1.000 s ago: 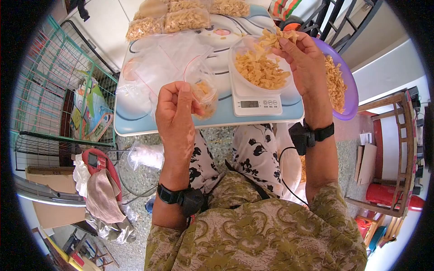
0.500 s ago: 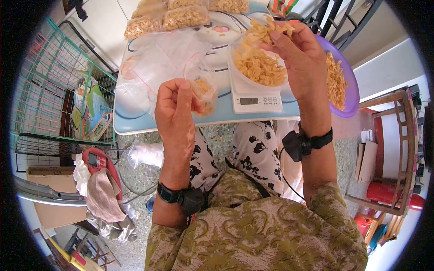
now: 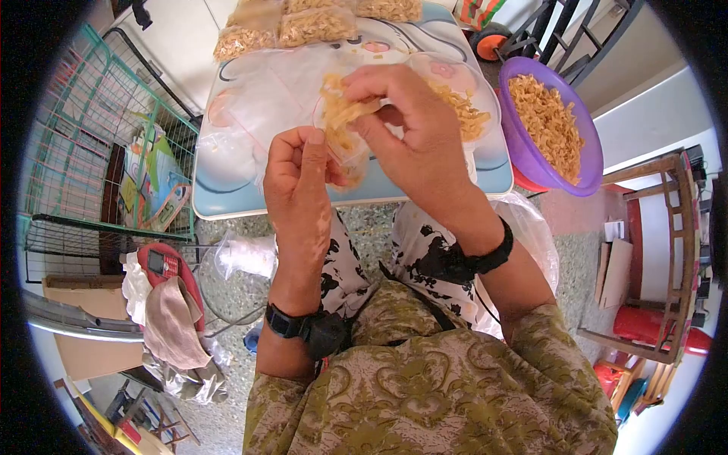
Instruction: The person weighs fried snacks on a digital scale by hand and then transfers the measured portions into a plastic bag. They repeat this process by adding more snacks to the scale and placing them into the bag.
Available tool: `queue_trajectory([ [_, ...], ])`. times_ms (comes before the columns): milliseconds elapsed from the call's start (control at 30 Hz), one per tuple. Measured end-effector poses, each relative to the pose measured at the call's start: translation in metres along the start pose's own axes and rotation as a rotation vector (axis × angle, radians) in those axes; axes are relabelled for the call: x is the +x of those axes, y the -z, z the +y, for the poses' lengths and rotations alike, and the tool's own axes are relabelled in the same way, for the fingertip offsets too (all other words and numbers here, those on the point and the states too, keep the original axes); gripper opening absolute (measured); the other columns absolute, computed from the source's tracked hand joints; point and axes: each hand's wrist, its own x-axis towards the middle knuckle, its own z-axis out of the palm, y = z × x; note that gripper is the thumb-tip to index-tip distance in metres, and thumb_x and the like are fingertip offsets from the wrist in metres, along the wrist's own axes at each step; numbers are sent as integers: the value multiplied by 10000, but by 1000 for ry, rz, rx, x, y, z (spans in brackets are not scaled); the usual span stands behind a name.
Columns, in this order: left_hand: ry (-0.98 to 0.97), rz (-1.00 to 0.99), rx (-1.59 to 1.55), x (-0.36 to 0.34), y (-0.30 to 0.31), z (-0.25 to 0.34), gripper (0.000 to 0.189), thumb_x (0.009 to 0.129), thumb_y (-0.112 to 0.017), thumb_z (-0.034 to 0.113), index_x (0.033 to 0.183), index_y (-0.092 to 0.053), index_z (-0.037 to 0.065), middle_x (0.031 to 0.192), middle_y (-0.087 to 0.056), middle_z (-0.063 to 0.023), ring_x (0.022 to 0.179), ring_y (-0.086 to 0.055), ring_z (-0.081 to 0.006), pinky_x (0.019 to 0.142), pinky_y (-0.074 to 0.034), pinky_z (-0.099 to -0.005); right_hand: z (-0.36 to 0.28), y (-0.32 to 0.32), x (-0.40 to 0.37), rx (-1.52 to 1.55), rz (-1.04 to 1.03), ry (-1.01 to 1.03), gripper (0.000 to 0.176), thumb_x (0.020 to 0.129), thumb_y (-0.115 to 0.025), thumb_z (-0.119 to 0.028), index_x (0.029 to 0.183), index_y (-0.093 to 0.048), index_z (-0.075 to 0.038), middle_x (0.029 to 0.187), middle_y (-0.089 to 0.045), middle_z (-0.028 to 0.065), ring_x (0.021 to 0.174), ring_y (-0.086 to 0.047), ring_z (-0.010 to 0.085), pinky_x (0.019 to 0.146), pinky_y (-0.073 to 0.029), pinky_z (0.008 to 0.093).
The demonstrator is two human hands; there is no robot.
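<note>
My left hand pinches the edge of a small clear zip bag, which has some dried yellowish strips inside. Over the bag's mouth, my right hand grips a bunch of dried strips between thumb and fingers. Behind that hand stands a clear-white bowl with more strips. The kitchen scale beneath the bowl is mostly hidden by my right hand. Flat empty plastic bags lie on the table to the left of the bag.
Several filled bags line the far edge of the small table. A purple basin of dried strips stands to its right. A green wire cage is at the left; a wooden frame stands at the right.
My right hand has moved left from above the bowl to the zip bag, carrying the strips. The purple basin is now less covered. My left hand stays nearly in place.
</note>
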Motion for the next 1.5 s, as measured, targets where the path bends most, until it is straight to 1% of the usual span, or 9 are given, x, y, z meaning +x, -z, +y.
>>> queue_trajectory([
  [200, -13, 14, -15, 1, 2, 1, 169, 973, -555, 191, 996, -542, 24, 760, -565, -11, 642, -524, -58, 564, -477, -211, 3, -10, -7, 39, -85, -39, 140, 792, -579, -44, 931, -579, -38, 873, -591, 126, 776, -616, 297, 657, -503, 359],
  [267, -7, 15, -13, 1, 3, 1, 168, 973, -554, 190, 997, -542, 24, 763, -569, -14, 646, -528, -59, 565, -479, -212, -3, -3, -6, 53, -275, -294, 218, 810, -579, 50, 1014, -588, -26, 1032, -608, 52, 920, -615, 136, 767, -538, 254],
  [500, 5, 21, -9, 2, 4, 1, 172, 974, -553, 197, 998, -544, 27, 774, -579, -16, 647, -535, -58, 566, -473, -208, 8, 3, -5, 3, -383, -204, 178, 824, -590, 1, 996, -597, -42, 964, -617, 30, 867, -612, 118, 719, -511, 261],
  [567, 8, 18, -6, 4, 4, 1, 175, 975, -554, 202, 998, -544, 28, 771, -578, -14, 651, -535, -58, 569, -471, -207, 6, 4, -2, -37, -404, -125, 121, 799, -598, -105, 893, -591, -29, 863, -621, 157, 787, -630, 339, 671, -504, 400],
  [700, -2, -20, 19, 3, 6, -2, 203, 956, -582, 255, 997, -569, 57, 832, -596, -22, 685, -544, -82, 586, -457, -229, 9, 7, 6, -144, -479, -4, 137, 809, -584, -160, 851, -605, -30, 839, -626, 165, 769, -616, 366, 678, -496, 441],
  [800, -8, -42, 52, 3, 6, -1, 196, 960, -576, 252, 978, -568, 57, 796, -581, -14, 665, -520, -77, 573, -427, -222, 13, 7, 11, -236, -579, 45, 138, 812, -630, -131, 915, -622, -39, 828, -630, 127, 769, -618, 313, 657, -487, 363],
  [967, -26, -74, 82, 0, -1, 3, 192, 961, -574, 247, 957, -565, 55, 736, -545, -2, 628, -479, -74, 557, -393, -213, 14, -3, 9, -422, -721, -14, 162, 792, -559, -161, 767, -623, -14, 739, -617, 205, 761, -620, 391, 680, -490, 477],
  [1267, -4, 6, 91, 5, 12, 6, 195, 964, -569, 245, 967, -561, 50, 708, -529, 3, 613, -469, -68, 544, -376, -208, 1, 1, 9, -129, -536, -272, 225, 847, -603, -122, 1038, -605, -3, 862, -656, 160, 844, -676, 266, 760, -526, 305],
  [1500, -15, -7, 79, 3, 10, 7, 195, 968, -563, 248, 966, -563, 53, 710, -527, 6, 614, -464, -64, 544, -370, -203, 5, -8, 11, -46, -503, -184, 184, 824, -590, -197, 840, -664, -30, 787, -657, 201, 757, -660, 336, 665, -519, 396],
])
